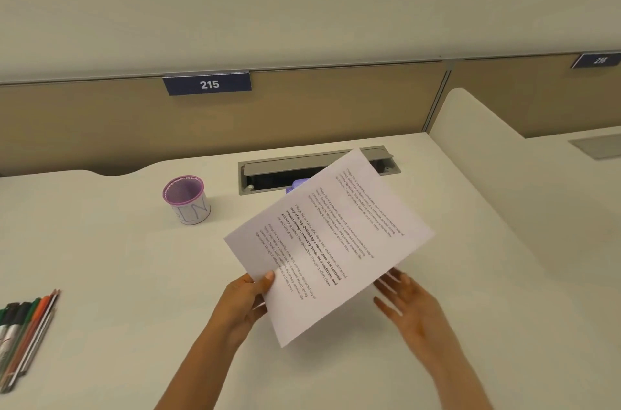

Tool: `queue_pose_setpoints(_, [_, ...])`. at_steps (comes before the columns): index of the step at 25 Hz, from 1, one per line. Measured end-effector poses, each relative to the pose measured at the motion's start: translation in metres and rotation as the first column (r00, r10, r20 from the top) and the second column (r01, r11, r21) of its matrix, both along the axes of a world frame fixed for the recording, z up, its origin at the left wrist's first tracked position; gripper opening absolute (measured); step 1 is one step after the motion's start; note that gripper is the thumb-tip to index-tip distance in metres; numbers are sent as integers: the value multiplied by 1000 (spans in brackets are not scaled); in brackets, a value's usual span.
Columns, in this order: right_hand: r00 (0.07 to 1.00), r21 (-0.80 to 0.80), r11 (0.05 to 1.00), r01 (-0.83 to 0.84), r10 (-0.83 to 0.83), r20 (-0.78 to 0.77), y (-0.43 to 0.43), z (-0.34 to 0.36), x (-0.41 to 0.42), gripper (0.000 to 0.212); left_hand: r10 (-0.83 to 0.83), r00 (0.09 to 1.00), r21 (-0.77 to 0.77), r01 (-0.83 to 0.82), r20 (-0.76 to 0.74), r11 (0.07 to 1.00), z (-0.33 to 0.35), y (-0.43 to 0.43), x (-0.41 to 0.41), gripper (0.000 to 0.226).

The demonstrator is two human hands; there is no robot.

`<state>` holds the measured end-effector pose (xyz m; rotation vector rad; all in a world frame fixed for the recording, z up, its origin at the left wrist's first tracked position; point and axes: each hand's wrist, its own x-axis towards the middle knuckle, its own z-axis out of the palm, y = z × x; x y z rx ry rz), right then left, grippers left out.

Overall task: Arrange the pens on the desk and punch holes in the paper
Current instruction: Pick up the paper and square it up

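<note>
The left hand is pinching the near-left edge of the paper above the table, its long axis running away to the right over a purple object, while the right hand, its grip spread and empty, is hovering just beside the near-right edge.

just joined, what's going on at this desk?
A person holds a printed sheet of paper tilted above the desk, pinched at its lower corner by the left hand. The right hand is open beside the sheet's lower edge, not gripping it. The pens lie together at the desk's left edge, and the purple cup stands apart from them. A purple object, mostly hidden behind the paper, sits near the cable tray.
</note>
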<state>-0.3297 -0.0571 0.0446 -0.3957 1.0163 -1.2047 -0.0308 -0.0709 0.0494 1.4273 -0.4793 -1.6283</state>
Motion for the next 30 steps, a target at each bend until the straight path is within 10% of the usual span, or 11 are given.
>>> queue_pose_setpoints(11, [960,123,952,279,-274,-56,9,9,74,23,-81,996,109,83,-21,991,-22,-1,-48,21])
queue_pose_setpoints(16, [927,177,913,368,-347,-139,-3,3,56,24,-123,960,39,117,252,992,-10,-49,-40,30])
queue_pose_setpoints(22, [933,229,907,353,-322,-161,-15,-21,29,24,-97,446,-105,407,890,907,5,-193,-42,34])
queue_pose_setpoints(30, [966,222,947,232,-198,-163,-36,-40,26,23,-294,-110,294,639,949,710,-25,-306,-45,29])
